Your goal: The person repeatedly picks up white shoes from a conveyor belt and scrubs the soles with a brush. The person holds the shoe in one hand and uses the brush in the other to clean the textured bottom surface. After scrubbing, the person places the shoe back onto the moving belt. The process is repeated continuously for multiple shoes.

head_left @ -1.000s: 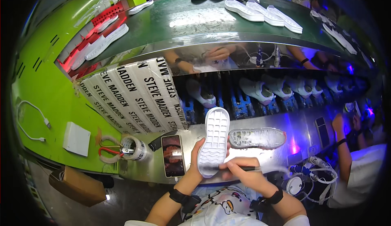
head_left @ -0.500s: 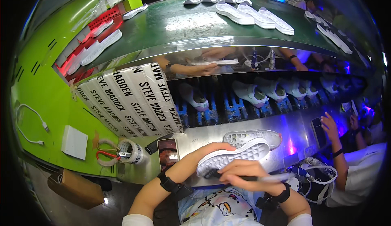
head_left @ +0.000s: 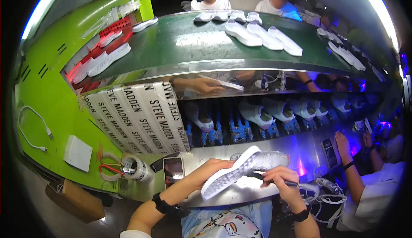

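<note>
My left hand (head_left: 211,169) grips a white shoe sole (head_left: 227,178) by its far left edge, fingers hidden behind it. The sole is tilted, its waffle-like inner side turned toward my right hand. In my right hand (head_left: 281,181) is a brush (head_left: 255,175) with a dark head and a black handle. The bristles are at or close to the sole's right edge; I cannot tell whether they touch. A pale hose (head_left: 310,188) runs off from the handle's end. Behind the held sole, another whitish sole or shoe (head_left: 273,160) lies on the metal ledge.
White sneakers (head_left: 256,117) stand on blue holders under the green belt (head_left: 171,51), which carries several soles. At left are a lettered white board (head_left: 133,118), a tape roll (head_left: 139,169), orange-handled scissors (head_left: 112,167) and a phone (head_left: 173,173). A co-worker's arm (head_left: 349,169) reaches in at right.
The sole has been tipped up more steeply, showing its rim. My right hand and the brush have moved right and up, from the sole's near end to its right edge. The view has tilted up.
</note>
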